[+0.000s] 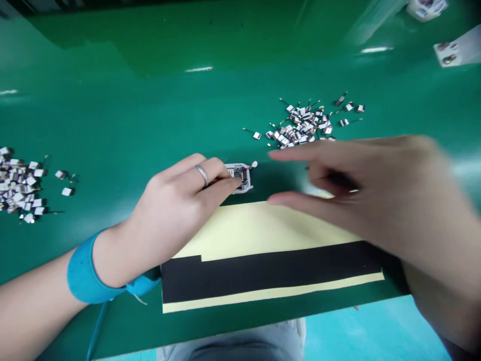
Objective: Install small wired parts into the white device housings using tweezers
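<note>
Pressing a small white-framed circuit module against the bench with the left hand, fingers together and clamped over the module's near side, a silver ring showing on one finger and a blue wrist strap circling the wrist. Favouring fingertip pressure on the frame's edge, clear of the exposed components, as the steadier and safer hold, with the module lying flat on the green bench mat near the middle of the scene. Holding the right hand just to the right of the module, blurred, with thumb and forefinger well apart and not touching it; leaving a dark patch between those fingers that the blur makes impossible to identify. Leaving a loose heap of small silver-and-white parts with thin dark leads lying just far of the module and slightly right, plus a second heap of similar parts well to the left. Spreading a pale yellow sheet on the near side, its far edge just near of the module, with a black strip running across it. Showing white cards with small parts on them at the far right corner of the bench.
</note>
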The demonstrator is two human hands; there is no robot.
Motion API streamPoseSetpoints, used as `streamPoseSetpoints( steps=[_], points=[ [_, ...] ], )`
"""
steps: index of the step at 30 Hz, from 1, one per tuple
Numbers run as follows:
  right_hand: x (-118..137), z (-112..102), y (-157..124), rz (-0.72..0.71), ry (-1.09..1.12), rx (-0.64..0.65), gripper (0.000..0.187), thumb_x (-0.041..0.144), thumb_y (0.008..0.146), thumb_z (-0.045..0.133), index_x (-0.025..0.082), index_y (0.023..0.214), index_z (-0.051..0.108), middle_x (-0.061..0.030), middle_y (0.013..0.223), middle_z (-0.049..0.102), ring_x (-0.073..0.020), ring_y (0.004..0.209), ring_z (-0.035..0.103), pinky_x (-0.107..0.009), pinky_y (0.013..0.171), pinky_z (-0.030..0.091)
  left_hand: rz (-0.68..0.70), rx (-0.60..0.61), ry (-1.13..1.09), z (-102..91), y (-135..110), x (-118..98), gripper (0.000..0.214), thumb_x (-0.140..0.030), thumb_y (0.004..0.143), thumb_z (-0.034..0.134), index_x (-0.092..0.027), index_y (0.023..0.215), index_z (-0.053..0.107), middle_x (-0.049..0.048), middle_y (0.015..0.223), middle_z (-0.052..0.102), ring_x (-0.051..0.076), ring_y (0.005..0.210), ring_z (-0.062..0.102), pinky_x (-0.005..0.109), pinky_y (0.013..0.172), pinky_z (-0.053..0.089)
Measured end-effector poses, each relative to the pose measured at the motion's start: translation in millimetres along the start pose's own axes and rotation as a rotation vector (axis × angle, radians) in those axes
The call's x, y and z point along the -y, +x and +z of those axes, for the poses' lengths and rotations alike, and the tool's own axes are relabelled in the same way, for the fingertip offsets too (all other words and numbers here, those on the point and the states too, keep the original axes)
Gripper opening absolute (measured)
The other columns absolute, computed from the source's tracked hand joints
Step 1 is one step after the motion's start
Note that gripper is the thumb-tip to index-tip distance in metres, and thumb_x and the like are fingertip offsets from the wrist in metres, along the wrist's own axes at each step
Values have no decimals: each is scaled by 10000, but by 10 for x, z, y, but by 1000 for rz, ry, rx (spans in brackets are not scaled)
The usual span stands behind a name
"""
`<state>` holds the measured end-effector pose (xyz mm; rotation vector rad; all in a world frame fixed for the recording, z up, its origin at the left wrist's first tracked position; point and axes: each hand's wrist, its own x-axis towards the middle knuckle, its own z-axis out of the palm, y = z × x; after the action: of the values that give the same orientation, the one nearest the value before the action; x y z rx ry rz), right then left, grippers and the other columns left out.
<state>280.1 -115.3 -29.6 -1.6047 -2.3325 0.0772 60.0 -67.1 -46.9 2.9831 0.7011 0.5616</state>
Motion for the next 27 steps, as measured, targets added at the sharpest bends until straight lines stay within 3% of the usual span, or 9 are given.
streamPoseSetpoints(
  steps=[3,6,12,19,27],
  points=[
    [202,211,114,-62,-3,27,474,523,802,441,155,1050,608,40,451,419,-89,382,386,-236,413,286,-26,14,-42,-7,-7,-2,149,-170,849,457,-183,893,599,13,816,630,141,708,562,254,589,458],
    [207,315,158,-18,-42,72,407,508,804,445,219,1033,616,33,470,467,-93,404,440,-224,418,275,-67,-8,-70,8,-16,-8,131,-141,824,498,-203,885,596,-7,834,629,133,721,557,246,604,454],
    [206,242,192,62,-29,190,352,494,779,500,253,1007,620,37,507,511,-82,437,475,-213,442,270,-87,-47,-70,15,0,-41,93,-156,810,530,-181,836,616,-20,817,631,117,728,563,232,590,457],
    [211,243,198,59,-43,173,290,471,778,500,241,893,636,37,466,436,-83,417,441,-219,425,224,-253,60,-84,-52,59,-101,156,-250,817,528,-153,777,644,-7,813,650,111,771,587,220,611,465],
    [207,231,198,81,-18,206,293,478,768,507,225,854,629,19,478,410,-113,485,501,-232,441,227,-258,141,-91,-98,52,-97,195,-274,826,510,-135,822,647,13,886,654,141,813,590,251,638,468]
  ],
)
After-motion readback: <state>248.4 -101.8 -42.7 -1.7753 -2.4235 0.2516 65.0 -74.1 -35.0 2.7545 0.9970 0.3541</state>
